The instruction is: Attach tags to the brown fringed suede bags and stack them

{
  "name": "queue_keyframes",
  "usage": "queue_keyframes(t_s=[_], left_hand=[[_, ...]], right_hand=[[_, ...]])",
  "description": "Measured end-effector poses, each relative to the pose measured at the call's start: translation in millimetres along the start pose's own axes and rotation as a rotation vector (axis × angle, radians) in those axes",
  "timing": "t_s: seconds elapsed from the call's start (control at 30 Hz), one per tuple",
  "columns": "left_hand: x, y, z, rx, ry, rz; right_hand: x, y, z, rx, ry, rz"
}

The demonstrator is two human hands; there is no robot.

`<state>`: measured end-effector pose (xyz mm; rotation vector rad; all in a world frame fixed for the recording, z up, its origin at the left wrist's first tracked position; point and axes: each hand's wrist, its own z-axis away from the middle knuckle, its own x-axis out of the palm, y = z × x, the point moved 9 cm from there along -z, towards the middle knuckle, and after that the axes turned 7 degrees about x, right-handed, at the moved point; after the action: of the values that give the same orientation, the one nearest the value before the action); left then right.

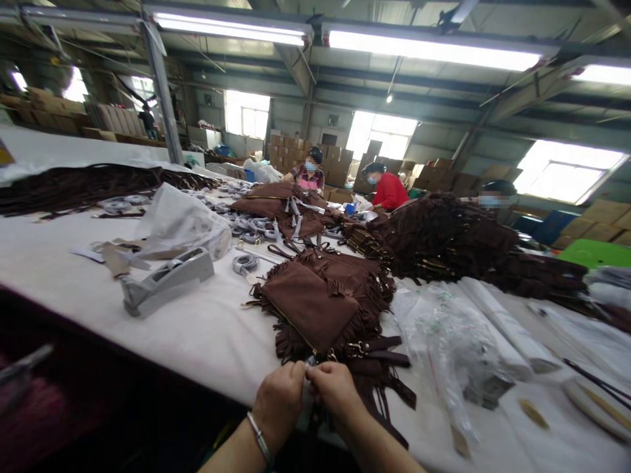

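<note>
At the table's front edge, my left hand (280,397) and my right hand (339,393) meet with fingertips pinched together. A small greyish, shiny piece shows between them, too small to name. Just beyond my fingers lies the corner of a brown fringed bag (310,302), its gold zipper running toward my hands. Brown straps (379,348) with gold clasps lie to the right of that corner. More fringed brown pieces lie beneath and behind the bag. A bracelet (259,439) circles my left wrist.
On the left stand a grey tape dispenser (167,279) and a white plastic bag (182,220). Crumpled clear plastic (444,328) lies right, near white rolls (507,328). A large brown bag pile (438,230) rises behind. A co-worker in red (390,190) and others work across the table.
</note>
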<state>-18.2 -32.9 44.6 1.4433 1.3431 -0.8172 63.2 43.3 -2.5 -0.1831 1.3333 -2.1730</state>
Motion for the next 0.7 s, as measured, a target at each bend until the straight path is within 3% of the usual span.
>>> queue_keyframes(t_s=[0.2,0.4,0.6,0.7], left_hand=[[-1.8,-10.4,-8.0,-0.262,-0.098,0.485],[34.0,-6.3,5.1,-0.638,-0.355,1.247],[31.5,-12.9,9.6,-0.718,-0.352,1.380],[36.4,-7.6,14.1,-0.793,-0.397,1.553]], right_hand=[[-2.8,3.9,4.9,-0.062,-0.064,-0.054],[-9.1,-5.4,9.5,-0.155,-0.032,-0.050],[-10.2,-20.4,19.5,-0.268,-0.021,0.020],[-11.8,-28.1,26.5,-0.324,0.021,0.089]])
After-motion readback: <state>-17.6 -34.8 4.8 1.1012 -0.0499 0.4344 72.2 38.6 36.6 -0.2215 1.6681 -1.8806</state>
